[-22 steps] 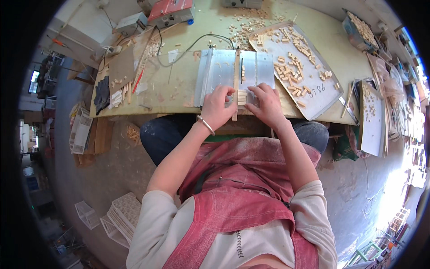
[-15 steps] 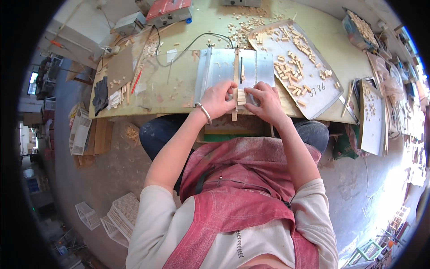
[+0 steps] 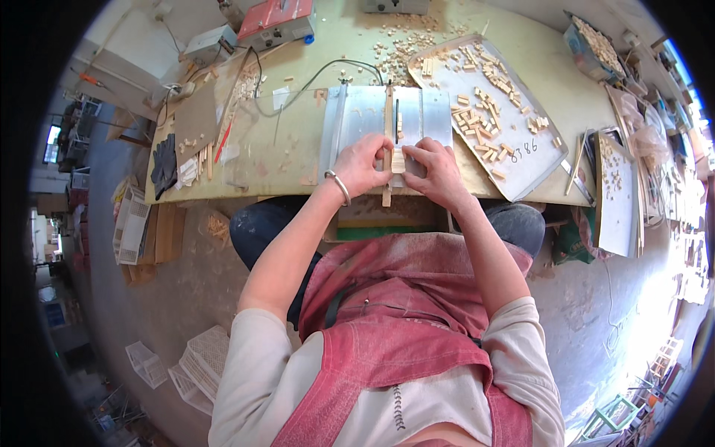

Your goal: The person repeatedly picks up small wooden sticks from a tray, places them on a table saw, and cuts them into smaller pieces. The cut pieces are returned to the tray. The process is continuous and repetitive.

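A metal sliding plate (image 3: 432, 115) lies at the table's front, with a narrow dark slot and small wooden pieces (image 3: 400, 123) beside it. A light wooden strip (image 3: 386, 198) runs front to back across it. My left hand (image 3: 361, 164) is closed at the strip, fingertips curled against it. My right hand (image 3: 436, 171) is closed in a pinch on a short stack of small wooden blocks (image 3: 398, 158) against the strip's right side. Both hands are near the slot's front end; some fingertips are hidden.
A tray (image 3: 544, 167) of loose wooden pieces lies right, below a full bin (image 3: 592, 52). Cardboard (image 3: 192, 115), a dark glove (image 3: 163, 164) and red pencil-like stick (image 3: 223, 141) lie left. Red machine (image 3: 275, 26), cable (image 3: 328, 67) and scattered cubes (image 3: 395, 52) sit behind.
My hands have moved slightly forward along the plate, and my right fingers sit a little closer to my left hand around the blocks. The view has shifted slightly.
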`<state>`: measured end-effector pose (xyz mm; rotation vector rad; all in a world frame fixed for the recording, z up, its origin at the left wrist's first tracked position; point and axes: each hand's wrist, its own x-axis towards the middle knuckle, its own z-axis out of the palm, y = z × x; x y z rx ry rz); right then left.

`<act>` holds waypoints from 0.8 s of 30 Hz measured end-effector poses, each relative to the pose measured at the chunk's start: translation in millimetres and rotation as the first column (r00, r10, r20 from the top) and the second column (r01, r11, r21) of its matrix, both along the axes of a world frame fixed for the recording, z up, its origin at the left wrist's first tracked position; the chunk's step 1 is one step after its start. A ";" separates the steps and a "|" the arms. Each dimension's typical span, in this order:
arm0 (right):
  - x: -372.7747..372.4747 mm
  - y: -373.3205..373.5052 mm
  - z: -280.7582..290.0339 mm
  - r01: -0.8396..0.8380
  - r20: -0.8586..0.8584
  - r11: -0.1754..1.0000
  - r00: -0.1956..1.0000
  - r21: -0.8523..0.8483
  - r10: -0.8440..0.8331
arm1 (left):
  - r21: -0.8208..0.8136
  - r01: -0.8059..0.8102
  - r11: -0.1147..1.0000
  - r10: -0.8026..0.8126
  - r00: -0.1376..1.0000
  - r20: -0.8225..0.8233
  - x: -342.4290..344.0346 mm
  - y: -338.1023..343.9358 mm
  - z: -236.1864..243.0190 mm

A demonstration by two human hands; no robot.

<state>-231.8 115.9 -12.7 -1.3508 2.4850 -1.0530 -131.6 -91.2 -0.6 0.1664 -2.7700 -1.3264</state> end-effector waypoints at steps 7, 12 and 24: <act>-12.4 -8.6 0.1 0.004 0.023 1.000 1.000 -0.005 -0.004 | -0.063 -0.068 0.996 0.063 0.995 -0.078 -10.5 0.8 -6.5; -22.1 -13.5 -4.2 0.009 0.025 1.000 1.000 -0.023 -0.009 | -0.056 -0.093 0.994 0.090 0.994 -0.055 -20.7 -4.5 -14.0; -35.7 -23.0 2.1 0.023 0.084 1.000 0.996 -0.005 -0.023 | -0.049 -0.102 0.994 0.101 0.995 -0.027 -36.0 -11.3 -4.6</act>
